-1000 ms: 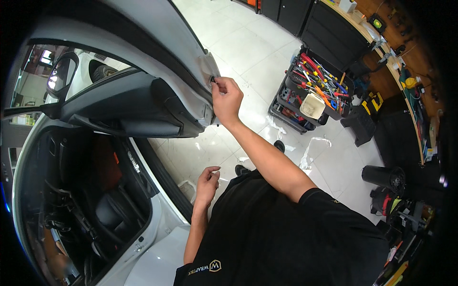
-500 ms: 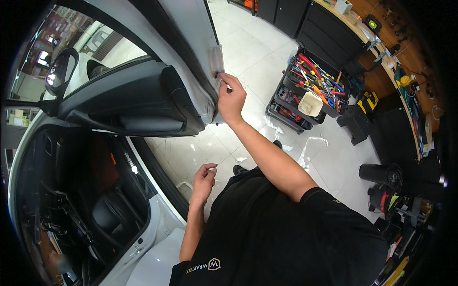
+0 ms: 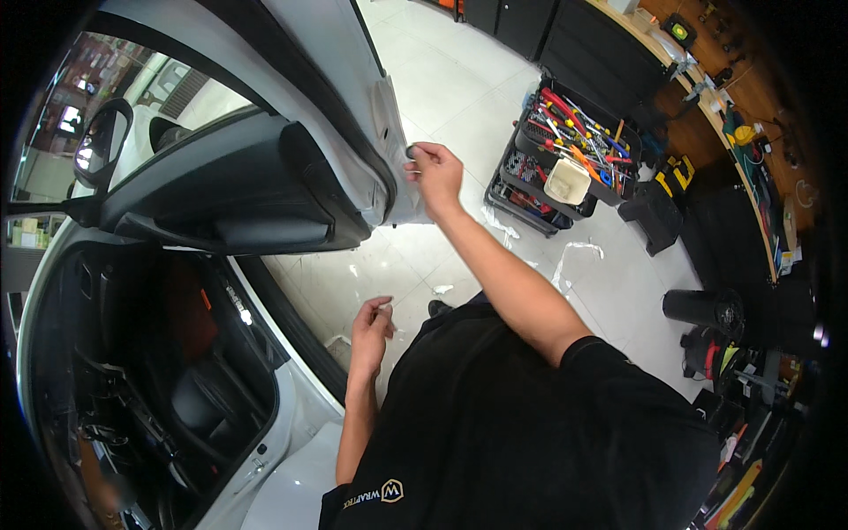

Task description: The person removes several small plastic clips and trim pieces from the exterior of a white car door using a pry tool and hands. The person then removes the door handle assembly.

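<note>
The white car door stands open with its rear edge toward me. A small dark round piece like a plug is pinched between the thumb and fingers of my right hand. That hand is just to the right of the door's edge, where a small dark hole shows in the white metal. Lower down, my left hand hangs over the floor beside the door opening. Its thumb and fingers come together; whatever may be between them is too small to name.
A black wheeled tool cart full of hand tools stands to the right, with a cream container on it. White scraps lie on the tiled floor. A wooden workbench curves along the right. The car's seat shows at left.
My right hand has drawn off the door's edge toward the right, with the small dark plug in its fingers. My left hand has shifted slightly left. The view has turned a little.
</note>
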`<state>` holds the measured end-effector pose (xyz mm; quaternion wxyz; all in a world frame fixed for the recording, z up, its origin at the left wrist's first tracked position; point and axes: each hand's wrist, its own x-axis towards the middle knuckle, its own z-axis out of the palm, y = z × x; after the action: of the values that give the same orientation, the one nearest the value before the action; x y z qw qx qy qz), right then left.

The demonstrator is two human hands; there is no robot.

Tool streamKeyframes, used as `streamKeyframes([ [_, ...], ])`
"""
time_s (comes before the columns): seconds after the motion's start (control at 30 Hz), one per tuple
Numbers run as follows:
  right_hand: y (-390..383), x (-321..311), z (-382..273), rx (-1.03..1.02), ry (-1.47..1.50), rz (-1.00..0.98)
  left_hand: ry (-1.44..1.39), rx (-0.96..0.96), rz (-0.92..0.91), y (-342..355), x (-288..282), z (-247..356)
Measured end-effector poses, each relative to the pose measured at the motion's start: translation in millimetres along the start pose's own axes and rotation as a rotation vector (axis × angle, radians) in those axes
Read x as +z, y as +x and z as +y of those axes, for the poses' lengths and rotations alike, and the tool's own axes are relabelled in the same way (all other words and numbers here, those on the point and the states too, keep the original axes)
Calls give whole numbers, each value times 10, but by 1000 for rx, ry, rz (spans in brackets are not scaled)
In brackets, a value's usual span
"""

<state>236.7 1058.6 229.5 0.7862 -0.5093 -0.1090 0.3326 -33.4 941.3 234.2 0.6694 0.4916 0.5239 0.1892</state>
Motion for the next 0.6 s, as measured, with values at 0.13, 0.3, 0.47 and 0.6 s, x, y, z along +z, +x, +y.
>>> streamKeyframes([
  [0.13, -245, -799, 125, 258, -120, -109, -173, 73, 7, 122, 183, 113],
  [0.3, -722, -1698, 214, 682, -298, -181, -139, 77, -103, 323, 536, 275],
  [0.47, -718, -1754, -35, 768, -294, -331, -56, 69, -140, 568, 1033, 196],
  [0.6, -599, -1837, -236, 831, -124, -418, 47, 184, -177, 766, 1497, 205],
])
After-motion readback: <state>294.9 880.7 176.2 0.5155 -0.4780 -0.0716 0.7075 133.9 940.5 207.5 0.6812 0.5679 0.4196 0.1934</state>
